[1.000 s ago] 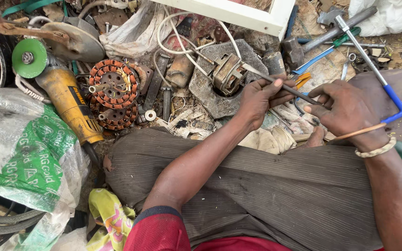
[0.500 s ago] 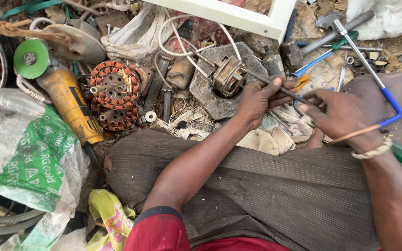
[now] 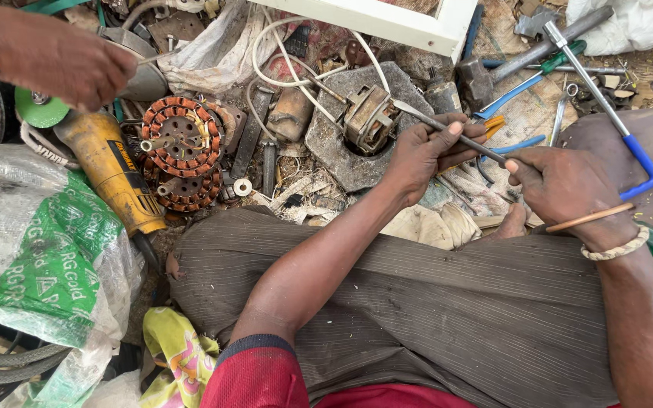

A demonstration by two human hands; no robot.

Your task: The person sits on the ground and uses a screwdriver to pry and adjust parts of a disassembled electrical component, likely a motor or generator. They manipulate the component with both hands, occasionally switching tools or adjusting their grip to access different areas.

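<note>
Together, left hand (image 3: 425, 151) and right hand (image 3: 561, 185) clenched around thin grey metal rod (image 3: 462, 138); tip against small motor (image 3: 369, 117)

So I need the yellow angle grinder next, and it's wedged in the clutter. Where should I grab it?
Grip the angle grinder round its yellow body, coming from above on the near side. The barrel lies bare and slanted there, while another person's hand hovers over the green disc at the far end.

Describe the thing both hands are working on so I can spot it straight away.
Start at the white frame along the top edge; just below lies a grey slab. On it sits a small electric motor, prodded by a thin metal rod held in the left hand and right hand. Unlike the round copper-wound stators nearby, it is boxy with white wires.
</note>
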